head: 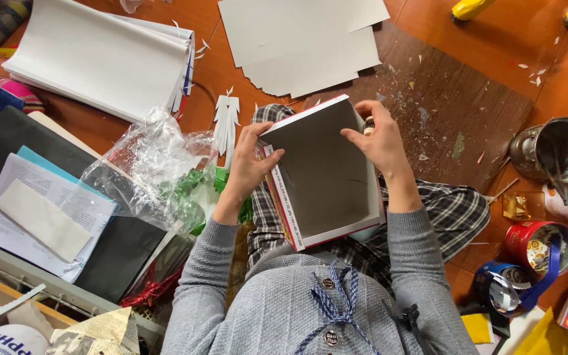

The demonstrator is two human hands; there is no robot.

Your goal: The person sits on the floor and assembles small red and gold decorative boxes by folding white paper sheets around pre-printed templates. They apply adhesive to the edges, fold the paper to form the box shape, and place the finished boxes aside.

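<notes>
A shallow open cardboard box (323, 177) with a grey inside and red-and-white edges rests tilted on my lap, over plaid trousers. My left hand (248, 164) grips its left wall, thumb inside. My right hand (377, 139) holds the upper right corner, fingers curled over the rim and pressing on the grey inside. A small round thing shows between the right fingers; I cannot tell what it is.
Grey card sheets (304, 43) and a white paper stack (103, 56) lie ahead on the wooden floor. Crumpled clear plastic (149, 167) with green foil sits left, beside dark folders and papers (34, 210). A metal pot (557, 150), tins (539, 246) and tape rolls stand right.
</notes>
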